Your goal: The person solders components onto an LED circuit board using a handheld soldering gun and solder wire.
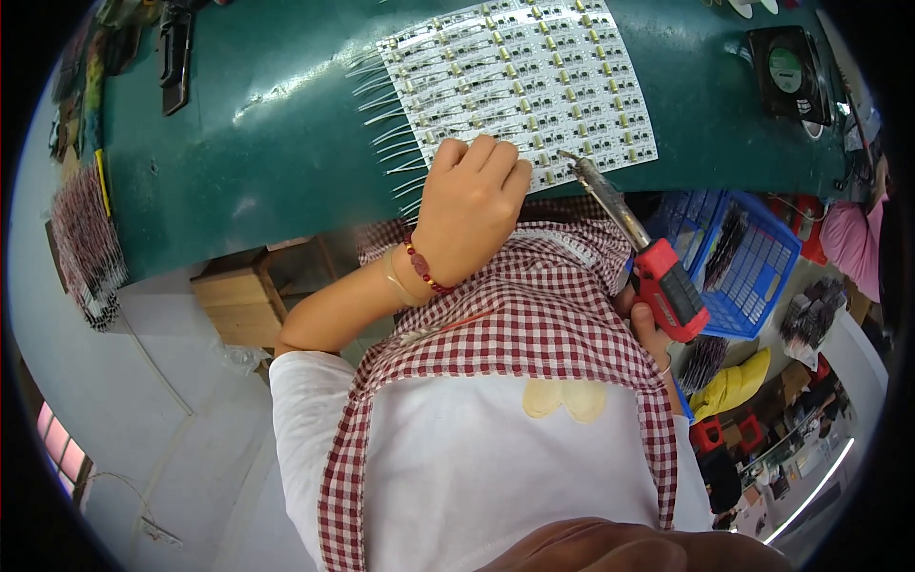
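A white panel of small circuit boards lies on the green table, with rows of components and thin wires sticking out past its left edge. My left hand rests over the panel's near edge, its fingers curled down and closed; whatever they pinch is hidden beneath them. A red and black soldering iron is in my right hand, which is partly hidden behind its handle. The iron's metal tip points up and left, over the near part of the panel, to the right of my left fingers.
At the table's left edge hangs a bundle of wires. A black round-labelled reel or case sits at the far right of the green table. Blue plastic baskets stand below at right; a wooden stool is at lower left.
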